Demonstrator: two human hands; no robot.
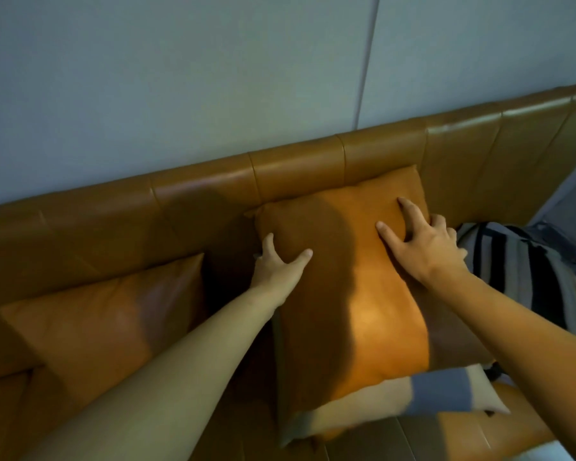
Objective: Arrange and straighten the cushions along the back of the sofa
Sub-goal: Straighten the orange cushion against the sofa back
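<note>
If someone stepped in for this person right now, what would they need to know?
Left hand and right hand: fingers spread, gripping the orange cushion's upper sides.
That cushion leans on the sofa back, over a grey-and-cream cushion.
Tan cushion leans at left; striped cushion at right.
Done: orange one nearly placed.
Left: square it, then arrange the other cushions.

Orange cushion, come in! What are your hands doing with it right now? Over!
Left hand and right hand both gripping the orange cushion, leaned on the sofa back. Pale cushion tucked beneath. Striped cushion crowding its right.
</note>
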